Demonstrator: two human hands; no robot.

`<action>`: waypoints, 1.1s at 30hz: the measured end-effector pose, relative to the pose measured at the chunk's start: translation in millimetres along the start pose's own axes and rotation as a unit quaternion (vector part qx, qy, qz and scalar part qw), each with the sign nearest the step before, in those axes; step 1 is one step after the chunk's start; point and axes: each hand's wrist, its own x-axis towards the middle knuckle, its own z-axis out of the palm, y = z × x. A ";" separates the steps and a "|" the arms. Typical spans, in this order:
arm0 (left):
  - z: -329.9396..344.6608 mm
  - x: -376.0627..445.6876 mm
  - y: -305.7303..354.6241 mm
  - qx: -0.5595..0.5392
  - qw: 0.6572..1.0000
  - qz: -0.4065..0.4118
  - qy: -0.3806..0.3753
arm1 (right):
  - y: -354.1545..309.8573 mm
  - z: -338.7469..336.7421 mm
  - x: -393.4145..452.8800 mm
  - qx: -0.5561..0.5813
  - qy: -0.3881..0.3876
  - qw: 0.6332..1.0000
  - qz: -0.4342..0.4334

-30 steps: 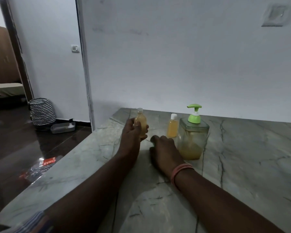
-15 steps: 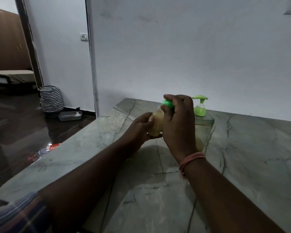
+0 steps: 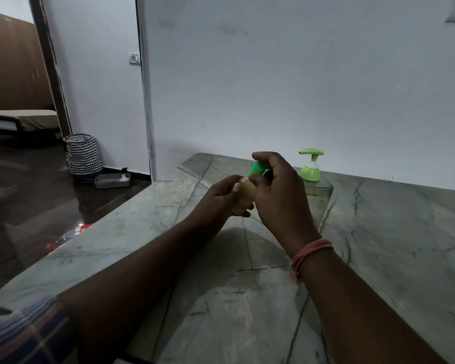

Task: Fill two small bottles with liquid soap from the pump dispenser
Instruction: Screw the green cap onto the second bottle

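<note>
**Cap going onto a filled bottle**

Pinched between right fingers (image 3: 260,177) and thumb: a green cap (image 3: 256,169), sat on the neck of the bottle (image 3: 244,197). Right hand (image 3: 279,198) curled over the top, most likely so the wrist can twist the cap along the thread. Wrapped round the body of the bottle: the left hand (image 3: 221,197), thumb across the front, gripping firmly, probably to keep it from turning with the cap. Held in the air above the counter (image 3: 378,245), tilted a little toward the left, close in front of the chest where both hands can work. Pale yellowish soap visible through the wall, so apparently filled.

Just behind the right hand, standing on the counter by the wall: the dispenser (image 3: 311,169), green pump head up, clear body mostly hidden by the hand. Untouched now, within easy reach. No second bottle in sight; possibly hidden behind the hands, cannot tell.

Judged step: closing this bottle. Risk: cap cross-threaded or bottle squeezed, pushing soap out at the neck.

Farther off, on the floor left: a patterned basket (image 3: 83,156) and a small tray (image 3: 112,180).
</note>
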 end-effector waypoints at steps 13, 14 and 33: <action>-3.9 0.0 5.4 -0.027 0.996 -0.014 0.085 | -7.3 20.4 -15.9 -0.010 0.042 0.999 0.017; -4.5 0.0 5.2 -0.028 0.996 -0.013 0.086 | -9.0 20.9 -16.6 0.003 0.047 0.999 0.016; 2.9 -7.5 8.9 -0.122 0.992 -0.024 -0.015 | -12.3 14.5 -10.5 0.074 0.054 0.993 0.074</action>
